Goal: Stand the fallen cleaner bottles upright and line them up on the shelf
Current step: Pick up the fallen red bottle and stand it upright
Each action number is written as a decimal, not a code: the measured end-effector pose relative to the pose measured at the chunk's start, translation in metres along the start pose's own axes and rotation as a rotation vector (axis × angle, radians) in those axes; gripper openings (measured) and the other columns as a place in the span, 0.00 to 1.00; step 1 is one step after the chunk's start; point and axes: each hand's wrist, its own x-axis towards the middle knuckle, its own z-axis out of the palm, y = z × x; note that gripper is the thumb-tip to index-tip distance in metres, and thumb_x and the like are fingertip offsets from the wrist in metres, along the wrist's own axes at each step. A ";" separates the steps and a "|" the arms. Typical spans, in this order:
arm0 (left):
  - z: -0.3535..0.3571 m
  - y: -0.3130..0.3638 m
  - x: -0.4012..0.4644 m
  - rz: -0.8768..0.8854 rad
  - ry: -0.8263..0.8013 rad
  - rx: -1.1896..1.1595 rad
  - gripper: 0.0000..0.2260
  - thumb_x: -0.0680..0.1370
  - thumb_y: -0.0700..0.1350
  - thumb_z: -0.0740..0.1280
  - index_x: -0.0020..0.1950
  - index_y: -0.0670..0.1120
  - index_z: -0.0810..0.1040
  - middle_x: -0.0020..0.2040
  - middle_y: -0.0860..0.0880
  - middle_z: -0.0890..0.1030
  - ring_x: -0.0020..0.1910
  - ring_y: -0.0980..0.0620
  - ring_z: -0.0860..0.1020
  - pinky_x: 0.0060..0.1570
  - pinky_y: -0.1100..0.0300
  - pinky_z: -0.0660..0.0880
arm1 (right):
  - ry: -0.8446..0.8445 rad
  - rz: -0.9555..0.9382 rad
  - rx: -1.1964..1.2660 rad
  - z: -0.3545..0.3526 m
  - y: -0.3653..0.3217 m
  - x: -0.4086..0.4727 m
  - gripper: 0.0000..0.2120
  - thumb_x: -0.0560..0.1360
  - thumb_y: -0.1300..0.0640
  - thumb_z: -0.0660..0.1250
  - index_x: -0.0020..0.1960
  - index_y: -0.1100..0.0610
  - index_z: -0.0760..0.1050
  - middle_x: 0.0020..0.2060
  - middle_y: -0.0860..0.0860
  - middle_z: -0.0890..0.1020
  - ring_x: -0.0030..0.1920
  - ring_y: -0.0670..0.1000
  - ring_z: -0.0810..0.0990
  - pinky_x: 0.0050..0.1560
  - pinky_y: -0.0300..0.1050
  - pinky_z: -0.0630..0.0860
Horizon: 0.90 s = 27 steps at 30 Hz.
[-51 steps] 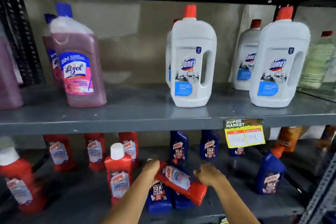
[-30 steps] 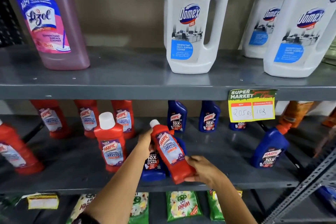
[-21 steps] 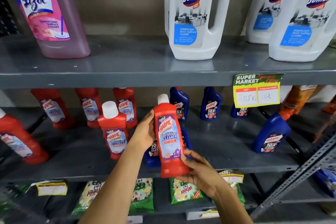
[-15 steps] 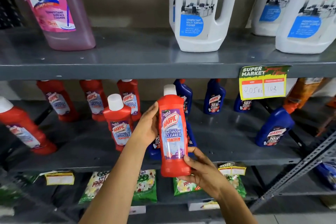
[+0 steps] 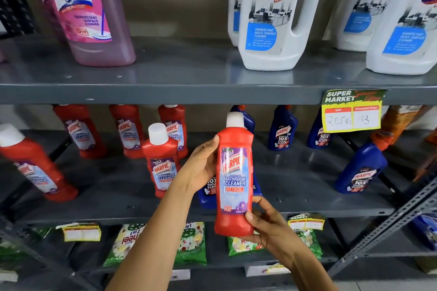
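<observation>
Red Harpic bottle (image 5: 234, 182) is upright in our hands, off the shelf, held in front of the middle shelf (image 5: 307, 198) edge, white cap up, label facing us. Our right hand (image 5: 267, 227) cups its base from the right, thumb pressed on the lower label, fingers wrapped under. Our left hand (image 5: 201, 165) grips its left side near the shoulder, thumb at the front edge, fingers behind the bottle and hidden.

Just behind the held bottle, a blue Harpic bottle (image 5: 208, 191) stands on the middle shelf, mostly covered by the bottle and left hand. Left of the held bottle, another red Harpic (image 5: 162, 160) stands upright near the shelf front. Further left, a red one (image 5: 33, 165) looks tilted at the frame edge. Right of the held bottle, a blue one (image 5: 361, 168) leans left.

Behind it at the shelf back: three red bottles (image 5: 127, 132) to the left, blue bottles (image 5: 282, 130) to the right.

Above the held bottle: price tag (image 5: 352, 111) on the upper shelf edge, to the right; Lizol bottle (image 5: 87, 12) upper left, white Domex jugs (image 5: 274, 14) above and right.

Below it: green packets (image 5: 189, 243) on the lower shelf.
</observation>
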 end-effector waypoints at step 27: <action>-0.231 0.124 -0.123 0.369 0.234 0.075 0.17 0.63 0.49 0.77 0.50 0.46 0.85 0.47 0.51 0.87 0.48 0.56 0.84 0.48 0.66 0.80 | -0.184 -0.155 -0.548 0.240 0.070 0.181 0.24 0.75 0.66 0.67 0.69 0.60 0.67 0.59 0.54 0.80 0.59 0.50 0.78 0.60 0.49 0.78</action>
